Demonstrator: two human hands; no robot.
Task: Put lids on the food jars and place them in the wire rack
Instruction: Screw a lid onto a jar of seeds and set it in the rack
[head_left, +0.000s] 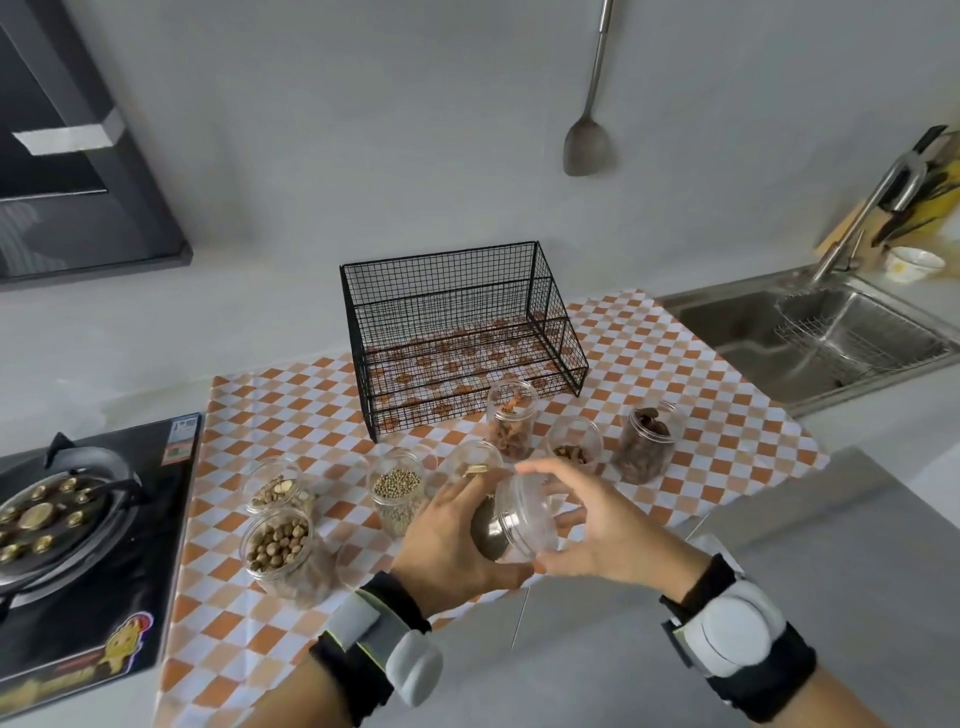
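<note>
My left hand (452, 540) grips a clear jar of dark powder (491, 532), tilted on its side above the checked cloth. My right hand (597, 540) holds a clear lid (527, 519) against the jar's mouth, fingers curled round its rim. The black wire rack (462, 332) stands behind, with nothing in it. Several open jars stand on the cloth: brown balls (278, 545), pale nuts (275, 488), green seeds (397, 493), orange pieces (511, 421), a low jar of brown bits (574, 447), dark brown chunks (647, 441), and one jar (472, 460) half hidden behind my left hand.
A gas stove (88, 545) with a burner lies at the left. A steel sink (810, 338) with a faucet and a wire basket is at the right. A spatula (589, 130) hangs on the wall. The orange checked cloth (675, 364) covers the counter.
</note>
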